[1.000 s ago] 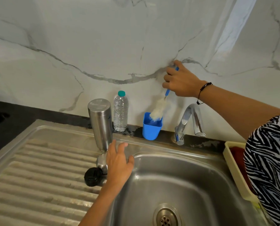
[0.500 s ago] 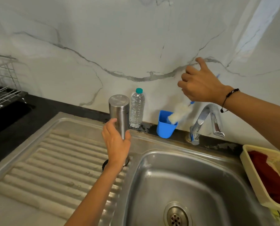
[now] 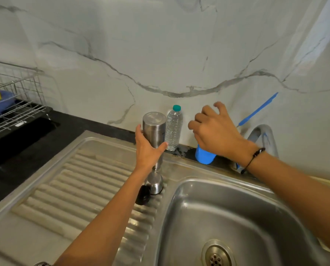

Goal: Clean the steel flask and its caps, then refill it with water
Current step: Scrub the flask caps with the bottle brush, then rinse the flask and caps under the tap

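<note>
Flask (image 3: 154, 129) upside down on drainboard (image 3: 68, 181), gripped mid-body by left hand (image 3: 147, 150); smooth rigid steel, probably slippery wet, best wrapped round the barrel; right hand (image 3: 216, 131) loosely spread, empty, above blue cup (image 3: 204, 156); caps (image 3: 150, 187) beside base

Flask (image 3: 154, 129) left of bottle (image 3: 173, 129), caps (image 3: 154, 184) before flask, on drainboard (image 3: 79, 185)

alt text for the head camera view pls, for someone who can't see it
A person's left hand grips an upside-down steel flask on a sink drainboard, beside a steel cap and a black cap. The right hand, fingers loosely curled, hovers over a blue cup with a brush handle leaning out.
</note>
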`<state>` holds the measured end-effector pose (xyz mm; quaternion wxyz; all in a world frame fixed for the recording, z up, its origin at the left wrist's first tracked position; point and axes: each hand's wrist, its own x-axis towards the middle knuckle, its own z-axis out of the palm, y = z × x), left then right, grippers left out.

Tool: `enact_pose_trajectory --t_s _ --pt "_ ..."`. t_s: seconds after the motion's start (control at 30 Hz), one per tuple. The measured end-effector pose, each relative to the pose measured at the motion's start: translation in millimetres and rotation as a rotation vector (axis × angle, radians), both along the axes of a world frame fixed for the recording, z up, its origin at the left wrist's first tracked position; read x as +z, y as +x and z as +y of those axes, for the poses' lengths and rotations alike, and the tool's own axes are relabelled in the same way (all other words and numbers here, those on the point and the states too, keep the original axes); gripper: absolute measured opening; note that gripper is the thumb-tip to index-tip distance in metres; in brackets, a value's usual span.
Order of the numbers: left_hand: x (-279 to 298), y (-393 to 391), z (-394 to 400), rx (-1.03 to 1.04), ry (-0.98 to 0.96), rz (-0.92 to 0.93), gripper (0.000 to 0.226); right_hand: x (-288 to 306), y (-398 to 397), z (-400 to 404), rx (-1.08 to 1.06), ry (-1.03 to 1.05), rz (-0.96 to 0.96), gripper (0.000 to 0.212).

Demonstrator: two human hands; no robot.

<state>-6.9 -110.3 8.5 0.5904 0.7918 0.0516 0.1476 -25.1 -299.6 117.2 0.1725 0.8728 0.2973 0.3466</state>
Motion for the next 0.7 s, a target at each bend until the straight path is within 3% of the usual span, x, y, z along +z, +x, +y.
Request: enact_pose_trajectory --t_s 0.13,0.37,0.57,0.7 --pt "-1 4 0 -0.004 0.02 -0.012 0.092 -33 -25 -3 -0.029 0.13 0.055 0.01" --pt "27 -11 -3 0.036 -0.063 -0.078 0.082 -59 -79 -26 -0.035 0.376 0.123 0.021" --pt "82 -66 -27 -0.033 -0.413 -0.248 0.065 -91 -92 -82 -0.219 0.563 0.397 0.017" --pt "47 -101 -69 -0.081 -0.773 -0.062 0.045 -116 -88 -126 -0.419 0.857 0.577 0.015"
